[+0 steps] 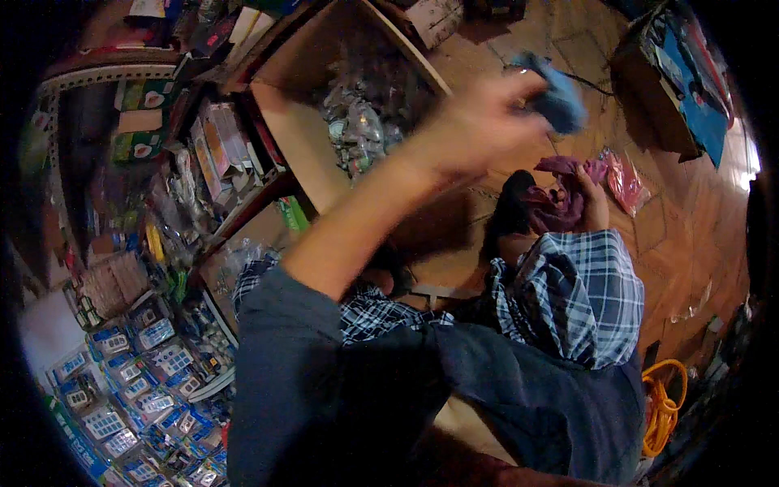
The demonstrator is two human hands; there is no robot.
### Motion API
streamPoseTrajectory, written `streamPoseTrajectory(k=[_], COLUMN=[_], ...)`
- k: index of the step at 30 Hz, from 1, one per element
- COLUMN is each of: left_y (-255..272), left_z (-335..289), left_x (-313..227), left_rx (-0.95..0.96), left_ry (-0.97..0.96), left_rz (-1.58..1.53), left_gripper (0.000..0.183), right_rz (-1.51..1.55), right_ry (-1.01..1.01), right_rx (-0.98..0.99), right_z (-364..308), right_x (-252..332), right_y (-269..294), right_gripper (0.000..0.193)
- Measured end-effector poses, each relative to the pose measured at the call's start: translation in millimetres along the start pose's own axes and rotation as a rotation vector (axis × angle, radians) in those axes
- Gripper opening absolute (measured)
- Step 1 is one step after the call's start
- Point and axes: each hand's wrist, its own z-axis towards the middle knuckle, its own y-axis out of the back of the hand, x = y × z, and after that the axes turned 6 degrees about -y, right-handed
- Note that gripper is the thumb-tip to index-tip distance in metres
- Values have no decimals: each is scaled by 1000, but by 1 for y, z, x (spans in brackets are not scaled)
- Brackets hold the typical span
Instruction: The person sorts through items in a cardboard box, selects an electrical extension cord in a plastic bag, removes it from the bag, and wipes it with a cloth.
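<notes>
My left arm reaches across to the upper right, and my left hand (507,105) is closed around a blue item (560,97). Motion smears both, so the item's kind does not show. Below it, my right hand (596,203) grips a crumpled maroon cloth (556,203) beside my knee. A small clear packet with pinkish-red contents (625,183) lies on the floor just right of the cloth. The right hand's fingers are partly hidden by the cloth.
An open box (300,138) with clear plastic packets (365,134) stands ahead. Blister packs (154,365) cover the lower left, near crowded shelves. A cardboard box with blue sheets (665,89) sits far right on the brown floor (682,235). An orange cord (661,406) lies coiled lower right.
</notes>
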Motion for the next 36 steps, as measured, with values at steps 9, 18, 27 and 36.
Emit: streamPoseTrajectory(k=[9, 18, 27, 36], left_y=[81, 79, 131, 164], left_z=[-97, -107, -127, -137], left_x=[130, 191, 184, 71], left_rx=[-237, -81, -248, -568], left_ry=[524, 1102, 909, 603], left_rz=[597, 1095, 469, -724], left_gripper=[23, 37, 26, 13], right_rz=[-26, -227, -179, -116], right_ry=[112, 118, 113, 100], right_rx=[47, 57, 111, 200], right_z=[-2, 6, 9, -4], right_x=[-6, -2, -8, 2], right_y=[-2, -15, -1, -28], right_gripper=[27, 28, 27, 29])
